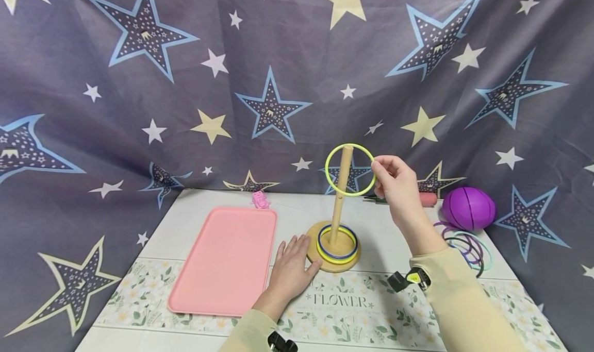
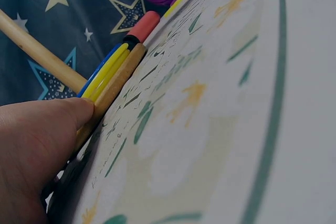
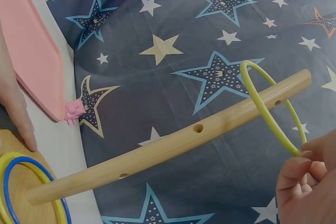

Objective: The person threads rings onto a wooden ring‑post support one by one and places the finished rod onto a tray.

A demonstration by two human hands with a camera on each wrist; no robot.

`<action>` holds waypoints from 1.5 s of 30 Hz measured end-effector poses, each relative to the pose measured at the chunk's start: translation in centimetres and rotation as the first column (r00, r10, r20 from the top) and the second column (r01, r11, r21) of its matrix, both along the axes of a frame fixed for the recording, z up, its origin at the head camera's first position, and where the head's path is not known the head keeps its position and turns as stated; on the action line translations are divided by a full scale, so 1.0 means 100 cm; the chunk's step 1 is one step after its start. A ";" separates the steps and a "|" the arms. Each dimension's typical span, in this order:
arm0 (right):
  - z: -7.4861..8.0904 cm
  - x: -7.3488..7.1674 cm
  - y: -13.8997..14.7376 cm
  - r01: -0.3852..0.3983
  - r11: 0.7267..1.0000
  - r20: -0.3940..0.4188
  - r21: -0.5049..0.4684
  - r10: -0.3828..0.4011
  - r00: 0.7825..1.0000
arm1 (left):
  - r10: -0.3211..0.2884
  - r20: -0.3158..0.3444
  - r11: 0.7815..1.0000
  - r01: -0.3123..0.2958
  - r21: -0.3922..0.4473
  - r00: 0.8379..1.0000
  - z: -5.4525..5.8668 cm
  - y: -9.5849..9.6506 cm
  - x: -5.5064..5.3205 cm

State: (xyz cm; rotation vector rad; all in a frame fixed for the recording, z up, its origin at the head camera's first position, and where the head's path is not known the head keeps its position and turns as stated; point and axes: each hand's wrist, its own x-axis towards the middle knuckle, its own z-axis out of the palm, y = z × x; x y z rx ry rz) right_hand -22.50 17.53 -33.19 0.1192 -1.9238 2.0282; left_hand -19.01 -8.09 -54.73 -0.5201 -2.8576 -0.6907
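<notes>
Yellow-green, the pinched ring is thin and round.

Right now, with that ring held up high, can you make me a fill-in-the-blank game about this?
1. The hand pinching the raised ring is the person's ____ one.
2. Of the lower rings on the wooden base, the top one is colored ____.
3. The tray is colored ____.
4. The ball is colored ____.

Missing words: right; blue; pink; purple.
</notes>
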 end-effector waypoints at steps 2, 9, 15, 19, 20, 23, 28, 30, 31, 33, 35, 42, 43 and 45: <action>-0.002 0.000 0.000 0.003 1.000 0.010 -0.002 -0.003 1.000 | -0.002 -0.001 1.000 0.002 -0.004 1.000 0.000 0.000 0.000; -0.012 0.000 -0.001 0.003 1.000 0.048 -0.004 -0.002 0.999 | -0.003 0.001 1.000 0.003 -0.005 1.000 -0.001 0.000 -0.001; -0.024 -0.003 -0.001 0.004 1.000 0.088 -0.006 -0.003 0.996 | 0.005 0.004 1.000 -0.005 -0.004 1.000 -0.002 0.000 -0.002; -0.032 -0.003 -0.001 0.003 1.000 0.098 -0.017 -0.002 0.995 | 0.006 0.007 1.000 -0.006 -0.003 1.000 -0.002 0.000 -0.002; -0.034 -0.003 -0.001 0.004 1.000 0.100 -0.012 -0.003 0.995 | 0.006 0.009 1.000 -0.006 -0.003 1.000 -0.002 0.000 -0.002; -0.040 -0.003 -0.002 0.009 1.000 0.115 0.000 -0.009 0.993 | 0.006 0.007 1.000 -0.006 -0.004 1.000 -0.001 -0.001 -0.001; -0.052 -0.003 -0.004 0.008 1.000 0.155 0.007 -0.009 0.988 | 0.008 0.010 1.000 -0.008 -0.009 1.000 0.000 0.000 -0.001; -0.056 -0.003 -0.004 0.006 1.000 0.169 0.009 -0.008 0.986 | 0.009 0.011 1.000 -0.009 -0.008 1.000 0.001 0.000 0.000; -0.058 -0.003 -0.004 0.007 1.000 0.175 0.009 -0.008 0.985 | 0.009 0.011 1.000 -0.009 -0.007 1.000 0.000 0.000 0.000; -0.062 -0.002 -0.004 0.007 1.000 0.186 0.010 -0.009 0.983 | 0.009 0.010 1.000 -0.009 -0.008 1.000 0.001 0.001 0.000; -0.065 -0.002 -0.004 0.006 1.000 0.196 0.016 -0.009 0.981 | 0.009 0.008 1.000 -0.009 -0.009 1.000 0.001 0.001 0.000; -0.079 0.000 -0.004 -0.002 1.000 0.228 0.029 -0.004 0.974 | 0.006 0.018 1.000 -0.005 -0.011 1.000 0.002 0.001 0.000; -0.082 0.000 -0.004 -0.003 1.000 0.231 0.029 -0.004 0.973 | 0.006 0.019 1.000 -0.006 -0.012 1.000 0.002 0.000 0.000; -0.087 0.000 -0.004 -0.004 0.999 0.236 0.033 -0.004 0.972 | 0.006 0.022 1.000 -0.006 -0.014 1.000 0.001 0.000 -0.001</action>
